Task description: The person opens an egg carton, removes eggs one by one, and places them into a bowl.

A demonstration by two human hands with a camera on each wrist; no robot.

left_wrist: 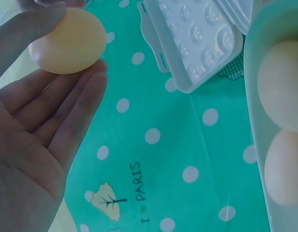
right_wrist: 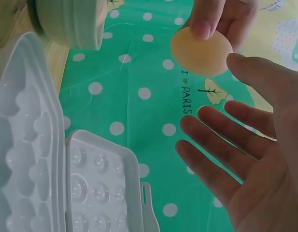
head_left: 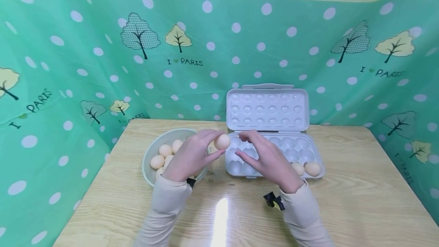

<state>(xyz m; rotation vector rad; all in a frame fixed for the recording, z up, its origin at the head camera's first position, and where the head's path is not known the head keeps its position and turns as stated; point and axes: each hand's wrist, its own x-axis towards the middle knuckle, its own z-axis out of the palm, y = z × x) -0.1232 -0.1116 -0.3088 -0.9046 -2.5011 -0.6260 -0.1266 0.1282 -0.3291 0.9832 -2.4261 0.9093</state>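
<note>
Between the thumb and fingers of my left hand is an egg, pinched above the gap between bowl and carton. My right hand hovers over the egg carton, thumb and fingers spread and facing that egg. In the right wrist view the egg appears close to the right thumb tip, with the left fingers on its far side. Two eggs sit in the carton's front row at the right end. My right forearm partly covers the carton's cups.
A pale round bowl holding several eggs stands at the left, partly behind my left hand. The carton's lid stands upright at the back. A green dotted curtain hangs behind the wooden table.
</note>
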